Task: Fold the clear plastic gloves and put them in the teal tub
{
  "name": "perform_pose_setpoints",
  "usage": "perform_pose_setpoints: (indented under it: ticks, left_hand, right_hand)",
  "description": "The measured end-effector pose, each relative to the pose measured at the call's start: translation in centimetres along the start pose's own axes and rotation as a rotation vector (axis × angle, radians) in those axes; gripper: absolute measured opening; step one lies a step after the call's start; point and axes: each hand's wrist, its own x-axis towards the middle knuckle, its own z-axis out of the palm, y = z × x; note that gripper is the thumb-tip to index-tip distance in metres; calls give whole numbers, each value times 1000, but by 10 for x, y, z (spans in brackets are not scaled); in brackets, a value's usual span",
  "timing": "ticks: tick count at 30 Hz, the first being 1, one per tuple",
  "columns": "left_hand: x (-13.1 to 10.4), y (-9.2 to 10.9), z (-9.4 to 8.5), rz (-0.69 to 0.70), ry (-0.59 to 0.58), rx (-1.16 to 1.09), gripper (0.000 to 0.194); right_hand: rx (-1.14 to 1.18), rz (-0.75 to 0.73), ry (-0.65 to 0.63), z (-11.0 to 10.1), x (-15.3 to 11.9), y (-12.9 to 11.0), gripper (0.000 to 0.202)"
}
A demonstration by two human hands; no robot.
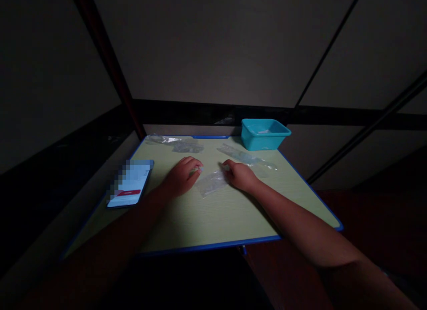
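Resting both hands on the green counter point(207, 221), I pinch a small clear plastic bag point(211, 182) lying flat between them: my left hand point(182, 175) curls at its left corner, my right hand point(240, 175) grips its right edge. More clear bags point(247, 158) lie beyond, near a teal tub point(263, 134); a phone point(130, 183) sits left.

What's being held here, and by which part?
A clear bag lying flat on the table: left hand fingers at its upper left edge, right hand on its right end.
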Motion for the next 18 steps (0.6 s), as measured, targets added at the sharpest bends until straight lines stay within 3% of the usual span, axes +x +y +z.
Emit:
perform_pose_setpoints:
  ticks: [7, 18]
  left_hand:
    - [-3, 16, 7, 226, -267, 17, 22]
    - [-4, 19, 12, 220, -321, 101, 28]
  right_hand:
    - [-125, -25, -36, -4, -3, -9, 30]
    - [-108, -45, -44, -7, -4, -10, 29]
